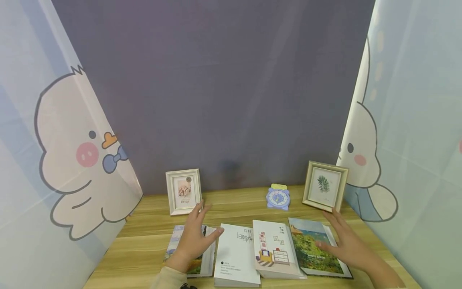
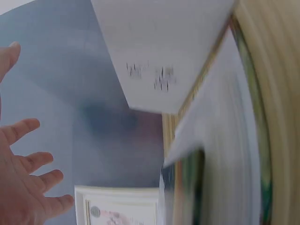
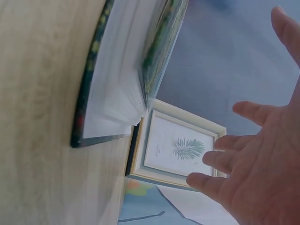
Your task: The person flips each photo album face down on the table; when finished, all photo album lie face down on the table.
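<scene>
My left hand [image 1: 195, 239], fingers spread, hovers over the leftmost photo album [image 1: 207, 263], hiding part of its painted cover. On the other side, my right hand [image 1: 346, 243] hangs with fingers extended above the right edge of a landscape-covered photo album [image 1: 310, 257]. Neither hand holds anything. Between them lie a plain white album [image 1: 234, 253] with dark lettering and a white album with a furniture drawing [image 1: 276, 243], side by side. In the right wrist view, the landscape album's pages [image 3: 112, 93] are fanned slightly apart near the open palm.
A white picture frame [image 1: 184, 190] stands at the back left, a gold-edged frame with a leaf print [image 1: 325, 186] at the back right. Left of the latter sits a small blue toy clock [image 1: 278, 198]. Grey cloth [image 1: 223, 100] and cartoon curtains [image 1: 65, 160] enclose the wooden table [image 1: 126, 245].
</scene>
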Action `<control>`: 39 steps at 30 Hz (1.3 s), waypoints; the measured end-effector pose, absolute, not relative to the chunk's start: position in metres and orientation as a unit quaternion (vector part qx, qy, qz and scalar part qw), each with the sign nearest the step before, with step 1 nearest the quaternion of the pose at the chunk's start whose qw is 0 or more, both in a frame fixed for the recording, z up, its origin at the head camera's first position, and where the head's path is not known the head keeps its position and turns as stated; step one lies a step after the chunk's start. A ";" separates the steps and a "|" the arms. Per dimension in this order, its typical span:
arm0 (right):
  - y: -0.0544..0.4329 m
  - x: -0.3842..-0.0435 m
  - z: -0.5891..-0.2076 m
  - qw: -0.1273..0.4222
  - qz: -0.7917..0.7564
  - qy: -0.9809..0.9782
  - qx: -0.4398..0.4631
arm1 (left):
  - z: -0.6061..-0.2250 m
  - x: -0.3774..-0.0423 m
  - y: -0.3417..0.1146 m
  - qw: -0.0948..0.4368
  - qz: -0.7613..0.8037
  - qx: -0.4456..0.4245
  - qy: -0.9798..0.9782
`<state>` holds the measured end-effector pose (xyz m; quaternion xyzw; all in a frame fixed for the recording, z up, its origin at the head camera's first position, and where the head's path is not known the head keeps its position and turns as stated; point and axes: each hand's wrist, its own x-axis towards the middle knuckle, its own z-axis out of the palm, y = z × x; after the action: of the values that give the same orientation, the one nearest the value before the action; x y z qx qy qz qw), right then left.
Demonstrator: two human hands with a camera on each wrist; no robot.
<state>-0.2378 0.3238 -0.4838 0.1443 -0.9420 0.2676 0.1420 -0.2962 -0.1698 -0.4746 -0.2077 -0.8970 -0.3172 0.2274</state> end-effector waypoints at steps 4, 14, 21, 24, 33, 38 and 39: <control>0.322 -0.233 -0.484 0.142 0.275 -0.939 0.147 | -0.475 -0.295 -0.156 0.197 -0.369 -0.215 -0.883; 0.319 -0.222 -0.484 0.125 0.283 -0.940 0.144 | -0.475 -0.289 -0.124 0.119 -0.422 -0.215 -0.872; 0.323 -0.219 -0.488 0.125 0.277 -0.942 0.142 | -0.479 -0.282 -0.097 0.110 -0.420 -0.235 -0.870; 0.324 -0.218 -0.492 0.128 0.278 -0.941 0.142 | -0.483 -0.279 -0.086 0.095 -0.423 -0.236 -0.870; 0.326 -0.212 -0.494 0.119 0.282 -0.942 0.136 | -0.484 -0.271 -0.055 0.069 -0.450 -0.276 -0.846; 0.327 -0.211 -0.496 0.112 0.290 -0.941 0.134 | -0.484 -0.266 -0.038 0.040 -0.473 -0.289 -0.831; 0.327 -0.210 -0.497 0.112 0.290 -0.941 0.136 | -0.484 -0.265 -0.035 0.033 -0.477 -0.290 -0.829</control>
<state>-0.2101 0.3267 -0.4967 0.1358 -0.9406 0.2903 0.1120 -0.2653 -0.0350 -0.4837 -0.2902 -0.8288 -0.4773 0.0330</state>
